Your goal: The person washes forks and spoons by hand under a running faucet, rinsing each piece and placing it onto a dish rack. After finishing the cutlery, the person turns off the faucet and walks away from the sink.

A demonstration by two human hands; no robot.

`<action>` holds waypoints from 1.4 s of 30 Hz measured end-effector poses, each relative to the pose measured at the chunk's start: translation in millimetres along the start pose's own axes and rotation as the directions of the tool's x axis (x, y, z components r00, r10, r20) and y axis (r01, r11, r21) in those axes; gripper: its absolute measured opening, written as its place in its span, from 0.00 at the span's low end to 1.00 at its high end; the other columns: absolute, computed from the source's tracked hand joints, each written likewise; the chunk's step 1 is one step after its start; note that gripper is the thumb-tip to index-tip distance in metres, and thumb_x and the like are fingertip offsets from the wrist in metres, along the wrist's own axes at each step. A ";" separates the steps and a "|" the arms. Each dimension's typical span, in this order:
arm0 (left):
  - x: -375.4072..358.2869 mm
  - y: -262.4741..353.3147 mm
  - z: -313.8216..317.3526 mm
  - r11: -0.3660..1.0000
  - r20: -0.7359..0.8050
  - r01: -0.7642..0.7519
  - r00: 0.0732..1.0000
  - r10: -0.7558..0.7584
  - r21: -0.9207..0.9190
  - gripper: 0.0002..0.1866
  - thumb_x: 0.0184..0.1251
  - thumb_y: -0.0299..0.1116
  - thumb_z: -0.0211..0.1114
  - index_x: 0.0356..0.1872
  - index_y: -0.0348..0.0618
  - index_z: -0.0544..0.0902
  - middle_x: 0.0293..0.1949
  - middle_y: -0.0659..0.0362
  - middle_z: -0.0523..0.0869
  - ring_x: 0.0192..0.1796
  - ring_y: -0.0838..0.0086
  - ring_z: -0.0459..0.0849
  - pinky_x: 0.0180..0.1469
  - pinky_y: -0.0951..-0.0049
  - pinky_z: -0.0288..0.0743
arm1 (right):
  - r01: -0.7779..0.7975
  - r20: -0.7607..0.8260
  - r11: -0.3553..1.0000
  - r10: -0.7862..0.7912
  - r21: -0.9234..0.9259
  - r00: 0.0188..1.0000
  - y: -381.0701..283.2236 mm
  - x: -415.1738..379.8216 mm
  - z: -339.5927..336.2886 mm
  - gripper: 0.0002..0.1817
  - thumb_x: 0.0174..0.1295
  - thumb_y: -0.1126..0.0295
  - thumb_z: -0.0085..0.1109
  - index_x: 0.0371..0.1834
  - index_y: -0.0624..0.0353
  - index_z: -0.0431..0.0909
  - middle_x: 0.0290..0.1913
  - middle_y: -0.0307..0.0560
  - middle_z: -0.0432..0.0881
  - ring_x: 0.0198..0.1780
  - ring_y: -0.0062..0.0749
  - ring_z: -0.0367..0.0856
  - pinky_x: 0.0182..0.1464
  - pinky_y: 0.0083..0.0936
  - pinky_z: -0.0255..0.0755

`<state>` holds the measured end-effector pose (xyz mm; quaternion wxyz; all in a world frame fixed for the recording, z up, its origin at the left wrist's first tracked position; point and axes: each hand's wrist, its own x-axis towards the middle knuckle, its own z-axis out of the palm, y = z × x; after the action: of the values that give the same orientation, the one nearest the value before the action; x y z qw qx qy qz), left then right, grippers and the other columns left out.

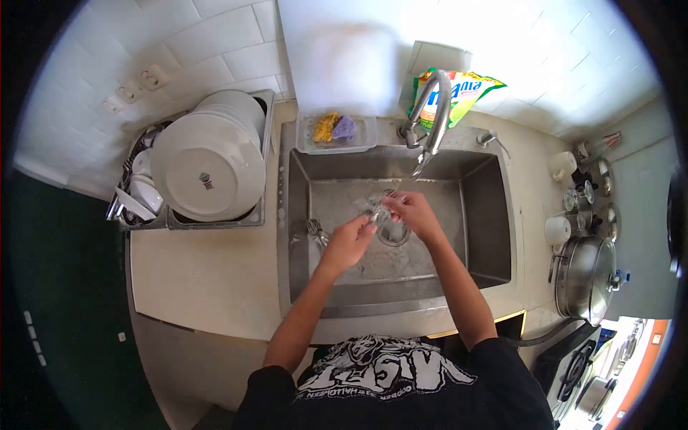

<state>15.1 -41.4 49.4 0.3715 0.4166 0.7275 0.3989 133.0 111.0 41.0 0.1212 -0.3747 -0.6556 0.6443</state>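
Over the sink (444,265), my left hand (349,244) and my right hand (413,213) meet with fingers closed around a small shiny utensil (375,212). It looks like metal cutlery, but wet glare and my fingers hide its exact kind. Water runs from the curved faucet (440,107) just beyond my right hand. The drain (394,233) lies below both hands. To the left of my left hand, some metal cutlery (315,231) rests on the sink floor.
A plastic tray with yellow and purple sponges (334,127) sits behind the sink, near a detergent bag (466,97). Left stands a dish rack with stacked white plates (208,168). Cups (557,231) and a lidded pot (586,279) line the right side.
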 end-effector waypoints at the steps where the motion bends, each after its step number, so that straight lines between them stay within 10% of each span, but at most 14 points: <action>1: 4.5 4.3 7.9 0.986 0.105 0.099 0.991 -0.085 -0.135 0.16 0.67 0.37 0.55 0.50 0.38 0.77 0.33 0.56 0.83 0.32 0.74 0.82 0.31 0.78 0.74 | 0.006 0.009 0.999 -0.006 -0.052 1.000 3.1 3.1 -4.4 0.14 0.59 0.62 0.58 0.29 0.64 0.79 0.20 0.36 0.75 0.23 0.16 0.72 0.28 0.18 0.66; 5: 16.3 -6.8 27.0 0.693 0.364 0.332 0.925 -0.108 -0.640 0.15 0.69 0.37 0.52 0.46 0.38 0.79 0.26 0.62 0.80 0.22 0.83 0.76 0.22 0.82 0.67 | 0.072 -0.021 0.990 -0.070 0.121 0.997 23.5 13.8 -7.2 0.13 0.60 0.65 0.57 0.36 0.66 0.79 0.26 0.38 0.78 0.26 0.18 0.75 0.30 0.17 0.69; 9: 20.9 -7.6 33.1 0.708 0.287 0.324 0.942 -0.176 -0.628 0.13 0.67 0.37 0.55 0.43 0.38 0.80 0.24 0.63 0.79 0.19 0.83 0.71 0.21 0.83 0.63 | 0.024 -0.052 0.971 -0.012 0.240 0.999 16.8 12.3 -12.1 0.13 0.60 0.68 0.55 0.43 0.66 0.78 0.30 0.42 0.80 0.29 0.21 0.79 0.34 0.18 0.74; 17: 68.9 -54.4 49.2 0.659 0.181 0.213 0.976 -0.118 -0.721 0.12 0.62 0.33 0.61 0.44 0.39 0.80 0.33 0.58 0.83 0.23 0.83 0.72 0.24 0.83 0.65 | 0.176 -0.217 0.967 -0.215 -0.184 0.952 -8.4 1.3 -30.8 0.11 0.57 0.71 0.55 0.38 0.66 0.81 0.27 0.45 0.83 0.30 0.22 0.82 0.32 0.19 0.73; 23: 74.6 -15.2 53.9 0.428 0.203 0.195 0.979 -0.027 -0.883 0.12 0.63 0.32 0.59 0.41 0.32 0.78 0.35 0.56 0.84 0.29 0.78 0.78 0.33 0.77 0.72 | 0.213 -0.311 0.954 -0.273 -0.212 0.911 -13.4 -0.5 -54.4 0.11 0.57 0.72 0.57 0.40 0.67 0.80 0.30 0.45 0.84 0.31 0.21 0.83 0.33 0.17 0.73; 29: 79.6 -1.4 43.2 0.857 0.355 0.105 0.930 0.095 -0.505 0.15 0.66 0.35 0.55 0.40 0.30 0.79 0.31 0.56 0.83 0.25 0.78 0.76 0.28 0.78 0.69 | 0.175 -0.205 0.939 -0.242 -0.296 0.948 6.1 -12.1 -43.3 0.11 0.54 0.67 0.59 0.38 0.60 0.82 0.31 0.50 0.84 0.32 0.31 0.84 0.37 0.23 0.73; 42: 28.3 -56.6 8.0 0.905 0.229 0.164 0.970 -0.077 -0.392 0.12 0.68 0.34 0.52 0.43 0.38 0.81 0.28 0.62 0.82 0.23 0.82 0.76 0.24 0.82 0.67 | 0.243 -0.097 0.896 -0.298 -0.372 0.949 2.2 11.8 -9.9 0.11 0.52 0.65 0.60 0.36 0.58 0.83 0.26 0.50 0.82 0.27 0.34 0.81 0.33 0.25 0.72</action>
<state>-6.1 -32.7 -10.2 0.5482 0.3234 0.6099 0.4722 131.9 125.9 36.5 0.1897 -0.3432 -0.7958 0.4614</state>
